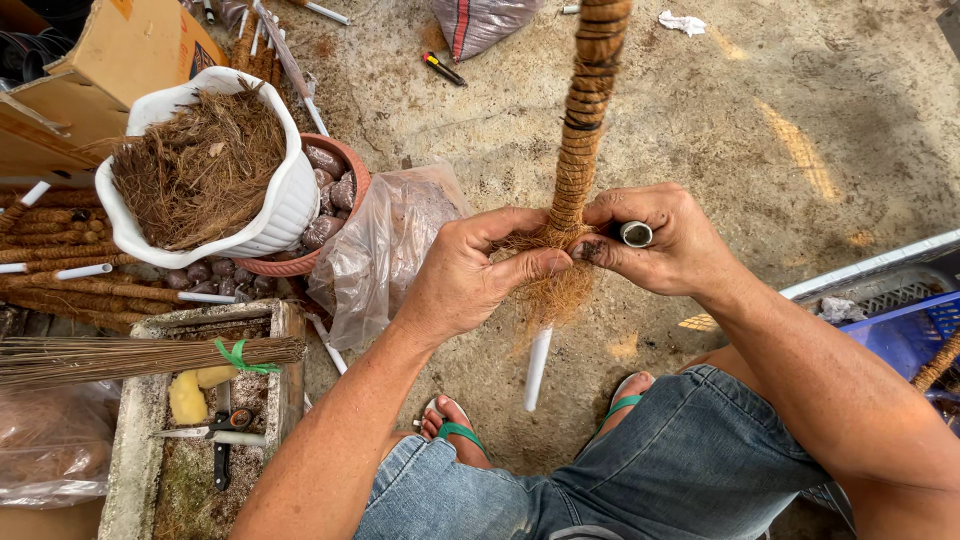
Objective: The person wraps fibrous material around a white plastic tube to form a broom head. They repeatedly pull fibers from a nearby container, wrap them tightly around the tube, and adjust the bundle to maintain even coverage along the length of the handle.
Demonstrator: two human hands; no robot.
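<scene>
head view: a coir-wrapped pole (583,120) is held upright over the concrete floor (800,120), between the knees. most of the visible length is already bound in tight brown spiral coils of twine over fibre; the upper end runs out of frame, so how far up the binding goes cannot be told. left undone is the lower end: a loose tuft of coconut fibre (552,290) hangs unbound at the hands, and the bare white pipe end (537,368) is exposed below it. left hand (470,275) is closed around the fibre tuft, thumb pressed across it. right hand (665,240) is pinched on the fibre at the pole, with a small spool (635,234) with a metallic-looking end clasped in the same fist.

materials: fibre is dry, wiry, rust-brown; pipe smooth, rigid plastic; floor rough and stained. a white scalloped pot (285,195) heaped with more loose fibre is seen at left, leaned on a terracotta pot (350,160) of brownish clay pebbles. finished wrapped poles (60,225) are stacked beside it. a crumpled clear plastic bag (385,250) lies near. scissors (215,428) rest in a concrete trough (130,440).
</scene>
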